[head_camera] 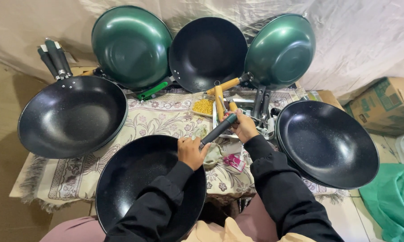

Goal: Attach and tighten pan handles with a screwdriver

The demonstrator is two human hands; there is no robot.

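Black and speckled inside, the wok [139,179] sits on the person's lap at the near edge of the bench [166,117], its bowl facing up toward the camera. Its dark handle [218,130] leaves the rim at about two o'clock and runs up and to the right, so the long axis goes from eight o'clock at the pan to two o'clock at the free end.

The left hand [190,152] is curled at the root of that handle, right where it meets the wok's rim; its grip looks closed around the joint, though the fingers themselves are hidden under the hand. The right hand [245,127] is closed on the far end of the handle, at two o'clock from the left hand. Both hands lie on the same line, the left nearer the pan, the right nearer the tip. Whether the right hand also pinches a small tool or a screw I cannot tell.

Beyond the right hand, at twelve o'clock, a shallow tray [244,106] holds loose handles, some with yellow-wood grips [219,101], and a small heap of yellow bits [203,106] lies just left of it. A small pink packet [234,161] lies on the patterned cloth between the two sleeves.

Other pans ring the bench: a black wok [72,116] at nine o'clock, another black one [327,143] at three o'clock, and, leaning on the cloth backdrop, two green woks [131,45] [280,50] with a black one [207,53] between them. A cardboard box [383,105] stands on the floor to the far right.
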